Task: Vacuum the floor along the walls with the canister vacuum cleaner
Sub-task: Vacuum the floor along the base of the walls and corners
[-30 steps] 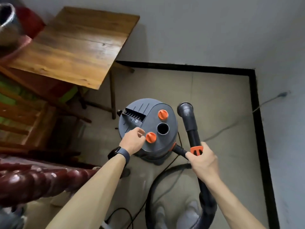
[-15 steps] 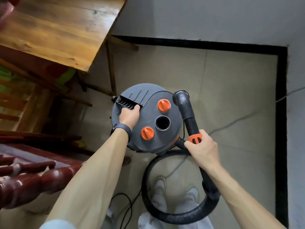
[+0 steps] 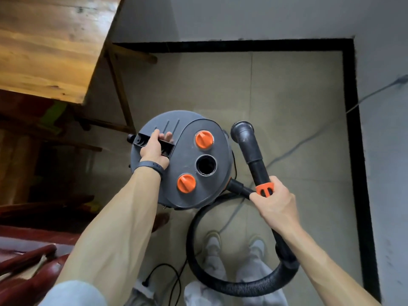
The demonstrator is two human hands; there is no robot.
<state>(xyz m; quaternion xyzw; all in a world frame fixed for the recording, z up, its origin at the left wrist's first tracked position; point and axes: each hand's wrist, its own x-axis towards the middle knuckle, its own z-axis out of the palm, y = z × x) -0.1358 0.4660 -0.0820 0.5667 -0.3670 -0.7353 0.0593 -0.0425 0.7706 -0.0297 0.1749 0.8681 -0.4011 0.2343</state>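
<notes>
Left grip [image 3: 154,149]: fingers curled into the black carry-handle recess [image 3: 166,149] on the lid of the grey canister vacuum cleaner [image 3: 189,155], holding it. There is a dark wristband [image 3: 152,167] just behind this grip.

Right grip [image 3: 273,202]: closed round the black wand [image 3: 254,151] at its orange collar [image 3: 265,188]. The wand's open mouth points away, beyond the grip. The ribbed hose [image 3: 231,290] loops from behind this grip, round below both grips, back to the canister's side.

Canister is directly under the left grip, between the two grips. Cannot tell whether it rests on the floor.

Floor [image 3: 287,96]: pale beige tiles with thin joints, dull finish. A black skirting band [image 3: 231,45] runs along the far wall beyond the grips and turns the corner down the side outboard of the right grip. Walls [image 3: 265,16] are grey-white, scuffed low down. A grey cord [image 3: 298,146] crosses the tiles past the right grip to the side wall.

Wooden table [image 3: 44,40] stands beyond and outboard of the left grip.
</notes>
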